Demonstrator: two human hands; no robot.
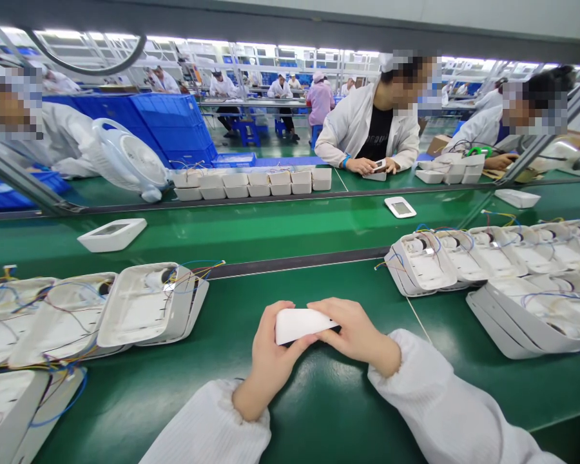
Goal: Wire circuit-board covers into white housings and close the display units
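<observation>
Both of my hands hold one small white plastic housing [299, 325] above the green work surface [212, 393]. My left hand [273, 348] grips its left end, thumb along the lower edge and fingers behind. Wrapped round the right end is my right hand [355, 328], its thumb below and its fingers over the top. A small dark spot shows on the housing beside the right fingers. The side facing away from me is hidden.
White casings with coloured wires [142, 306] stand in rows at left, and more casings [425, 261] at right. Two white units with screens [113, 235] [400, 207] lie on the green belt [251, 225]. Across it, a person [374, 129] handles a device near a fan [130, 154].
</observation>
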